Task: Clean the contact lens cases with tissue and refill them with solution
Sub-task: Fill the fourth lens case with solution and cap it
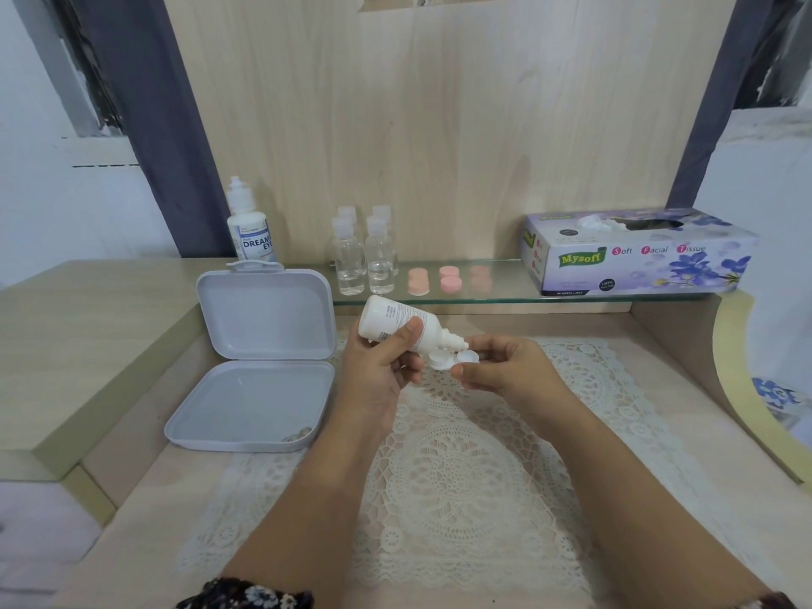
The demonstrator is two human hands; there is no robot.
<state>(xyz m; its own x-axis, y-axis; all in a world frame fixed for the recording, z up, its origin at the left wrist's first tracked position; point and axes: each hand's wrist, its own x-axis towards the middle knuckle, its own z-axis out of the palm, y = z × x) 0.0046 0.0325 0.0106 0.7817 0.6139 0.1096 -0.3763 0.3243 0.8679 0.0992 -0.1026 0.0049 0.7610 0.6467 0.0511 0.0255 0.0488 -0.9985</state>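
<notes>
While the left hand (pixel 380 367) gripped a small white solution bottle (pixel 395 323), fingers and thumb curled round its body, the bottle lay tilted with its nozzle pointing down and right, the tip just above the white contact lens case (pixel 452 360). The right hand (pixel 501 367) pinched that case at its right end between thumb and fingers, holding it level above the lace mat (pixel 461 468); both wells stood uncapped and facing up.

Item, left of the hands: a white hinged box (pixel 259 358), lid raised, its base resting on the desk (pixel 145 498); something small lay in the near corner, too unclear to identify.

Item, on the glass shelf (pixel 496 290) behind: four clear capped bottles (pixel 364 257) in a cluster; pink round caps (pixel 448 279) in pairs beside them; a boxed pack of facial tissue (pixel 637 252) at the right end, one sheet showing at the slot.

Item, behind the box lid: a larger white solution bottle marked "DREAM EYE" (pixel 250 230), upright, capped.
</notes>
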